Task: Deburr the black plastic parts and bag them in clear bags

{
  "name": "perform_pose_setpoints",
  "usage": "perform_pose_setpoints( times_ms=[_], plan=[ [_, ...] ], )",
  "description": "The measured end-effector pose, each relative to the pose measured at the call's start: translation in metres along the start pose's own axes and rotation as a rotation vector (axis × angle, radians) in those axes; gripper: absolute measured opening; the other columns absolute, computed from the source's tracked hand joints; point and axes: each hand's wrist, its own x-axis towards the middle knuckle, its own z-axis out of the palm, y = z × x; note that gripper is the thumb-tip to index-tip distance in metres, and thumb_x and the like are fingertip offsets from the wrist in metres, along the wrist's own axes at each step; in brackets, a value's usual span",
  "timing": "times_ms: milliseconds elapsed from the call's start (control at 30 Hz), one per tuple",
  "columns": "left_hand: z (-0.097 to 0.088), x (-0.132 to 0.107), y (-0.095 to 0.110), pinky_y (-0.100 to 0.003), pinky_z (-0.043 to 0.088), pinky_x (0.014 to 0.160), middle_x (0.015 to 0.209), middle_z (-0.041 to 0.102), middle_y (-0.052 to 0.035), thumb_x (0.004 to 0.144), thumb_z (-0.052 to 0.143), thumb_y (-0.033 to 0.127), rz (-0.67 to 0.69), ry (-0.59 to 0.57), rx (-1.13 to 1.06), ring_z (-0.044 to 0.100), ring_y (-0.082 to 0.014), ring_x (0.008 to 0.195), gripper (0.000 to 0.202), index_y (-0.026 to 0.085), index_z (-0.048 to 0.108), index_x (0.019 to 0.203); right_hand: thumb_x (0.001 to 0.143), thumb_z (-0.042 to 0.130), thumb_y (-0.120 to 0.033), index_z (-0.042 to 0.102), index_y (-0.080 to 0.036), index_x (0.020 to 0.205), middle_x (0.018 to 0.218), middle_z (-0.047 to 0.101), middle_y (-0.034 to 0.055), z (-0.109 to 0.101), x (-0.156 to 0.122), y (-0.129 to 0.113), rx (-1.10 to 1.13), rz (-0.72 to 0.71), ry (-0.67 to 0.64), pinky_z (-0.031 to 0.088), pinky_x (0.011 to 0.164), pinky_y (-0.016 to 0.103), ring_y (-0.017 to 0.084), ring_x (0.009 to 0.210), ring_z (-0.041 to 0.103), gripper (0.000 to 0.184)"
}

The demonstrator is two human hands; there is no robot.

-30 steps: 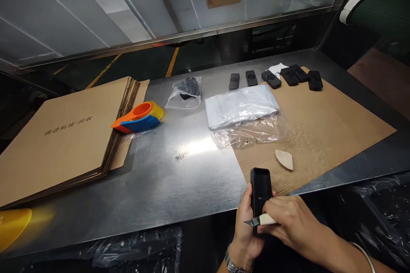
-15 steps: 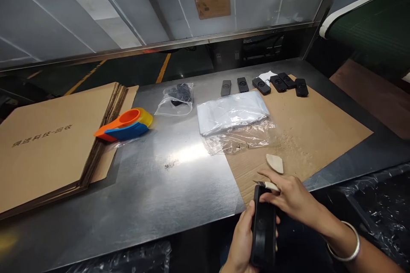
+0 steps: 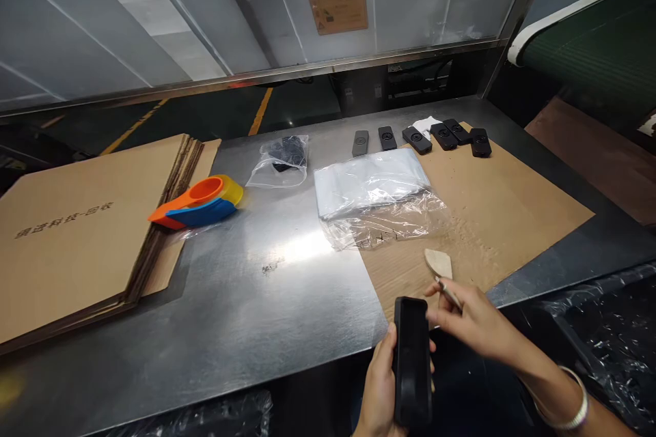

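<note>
My left hand [image 3: 378, 386] is wrapped round a long black plastic case [image 3: 413, 362], which stands tilted upright off the table's front edge. The case looks hollow, with a raised rim. Just right of its upper end, my right hand [image 3: 469, 314] pinches a small knife [image 3: 447, 292] with a pale handle. The knife's tip points up and left, apart from the case; its blade is hard to make out now. Close beyond my right fingers lies a pale, fan-shaped flat piece [image 3: 439, 263] on a cardboard sheet [image 3: 517, 198].
Clear plastic bags [image 3: 372, 184] lie mid-table, with several black devices [image 3: 417, 139] behind. Further left are a bag holding black parts [image 3: 284, 157], an orange, blue and yellow plastic holder [image 3: 205, 201] and stacked cardboard [image 3: 76, 232]. A green conveyor belt [image 3: 594, 48] stands at right.
My right hand has drawn the knife off the case's top end, slightly right and up, and turned it. The case has shifted a little left in my left hand.
</note>
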Motion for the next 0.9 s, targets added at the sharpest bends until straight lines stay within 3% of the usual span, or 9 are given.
perform_pose_setpoints(
  times_ms=[67, 133, 200, 300, 433, 567, 733, 800, 900],
  plan=[
    [0.002, 0.001, 0.0, -0.024, 0.046, 0.051, 0.068, 0.066, -0.0094, 0.08, 0.056, 0.049, 0.075, 0.075, -0.07, 0.059, -0.0149, 0.054, 0.043, 0.008, 0.068, 0.08, 0.073, 0.066, -0.03, 0.049, -0.019, 0.111, 0.07, 0.053, -0.0043, 0.013, -0.017, 0.0, -0.019, 0.029, -0.069, 0.039, 0.058, 0.022, 0.012, 0.064, 0.052, 0.043],
    [0.003, 0.002, 0.0, -0.027, 0.049, 0.06, 0.07, 0.067, -0.0098, 0.078, 0.057, 0.05, 0.143, 0.122, -0.117, 0.062, -0.0172, 0.061, 0.045, 0.007, 0.068, 0.081, 0.071, 0.066, -0.023, 0.043, -0.022, 0.118, 0.073, 0.053, -0.0049, 0.027, -0.03, 0.001, -0.004, 0.07, -0.12, 0.04, 0.061, 0.023, 0.013, 0.066, 0.052, 0.052],
    [0.004, 0.003, -0.002, -0.029, 0.05, 0.065, 0.074, 0.068, -0.0104, 0.077, 0.057, 0.052, 0.186, 0.16, -0.128, 0.064, -0.0191, 0.066, 0.046, 0.007, 0.068, 0.083, 0.076, 0.058, -0.02, 0.044, -0.021, 0.113, 0.067, 0.051, -0.0063, 0.039, -0.035, 0.004, 0.059, 0.104, -0.137, 0.038, 0.058, 0.022, 0.012, 0.061, 0.05, 0.04],
    [0.002, 0.003, -0.009, -0.03, 0.05, 0.068, 0.085, 0.07, -0.0102, 0.075, 0.062, 0.048, 0.24, 0.214, -0.136, 0.065, -0.0212, 0.075, 0.04, 0.011, 0.068, 0.086, 0.081, 0.051, -0.024, 0.049, -0.019, 0.089, 0.059, 0.046, -0.0069, 0.045, -0.029, 0.008, 0.122, 0.11, -0.071, 0.035, 0.052, 0.021, 0.01, 0.054, 0.045, 0.009],
    [-0.003, 0.003, -0.018, -0.028, 0.05, 0.058, 0.084, 0.07, -0.0096, 0.071, 0.067, 0.048, 0.242, 0.263, -0.018, 0.065, -0.0213, 0.069, 0.041, 0.012, 0.068, 0.09, 0.084, 0.049, -0.03, 0.049, -0.019, 0.086, 0.057, 0.046, -0.0067, 0.036, -0.009, 0.009, 0.121, 0.095, 0.097, 0.036, 0.05, 0.022, 0.011, 0.05, 0.046, 0.012],
    [-0.003, 0.004, -0.021, -0.027, 0.045, 0.046, 0.062, 0.067, -0.0092, 0.075, 0.054, 0.06, 0.16, 0.154, 0.152, 0.059, -0.0171, 0.049, 0.056, 0.007, 0.068, 0.084, 0.088, 0.04, -0.033, 0.049, -0.019, 0.079, 0.051, 0.049, -0.0052, 0.025, 0.006, 0.007, 0.134, 0.094, 0.106, 0.037, 0.045, 0.021, 0.011, 0.043, 0.05, 0.019],
    [0.003, 0.005, -0.012, -0.025, 0.046, 0.047, 0.075, 0.069, -0.0129, 0.077, 0.049, 0.062, 0.102, 0.026, 0.045, 0.059, -0.0147, 0.051, 0.059, 0.006, 0.067, 0.085, 0.088, 0.038, -0.044, 0.05, -0.018, 0.066, 0.047, 0.05, -0.0033, 0.013, 0.019, 0.01, 0.082, 0.095, 0.095, 0.04, 0.048, 0.022, 0.012, 0.046, 0.051, 0.036],
    [0.006, 0.006, -0.008, -0.024, 0.045, 0.047, 0.07, 0.069, -0.0125, 0.076, 0.048, 0.064, 0.094, -0.003, 0.038, 0.06, -0.0148, 0.05, 0.061, 0.006, 0.066, 0.083, 0.089, 0.034, -0.049, 0.049, -0.019, 0.064, 0.048, 0.049, -0.0029, 0.002, 0.026, 0.016, -0.002, 0.11, 0.166, 0.038, 0.049, 0.022, 0.012, 0.047, 0.05, 0.042],
    [0.013, 0.013, 0.0, -0.024, 0.047, 0.053, 0.061, 0.068, -0.0081, 0.076, 0.056, 0.056, 0.188, 0.039, 0.111, 0.062, -0.0161, 0.052, 0.051, 0.01, 0.06, 0.096, 0.087, 0.037, -0.053, 0.051, -0.019, 0.068, 0.056, 0.053, -0.0003, -0.023, 0.036, 0.03, -0.207, 0.156, 0.34, 0.035, 0.052, 0.024, 0.015, 0.055, 0.052, 0.041]
  ],
)
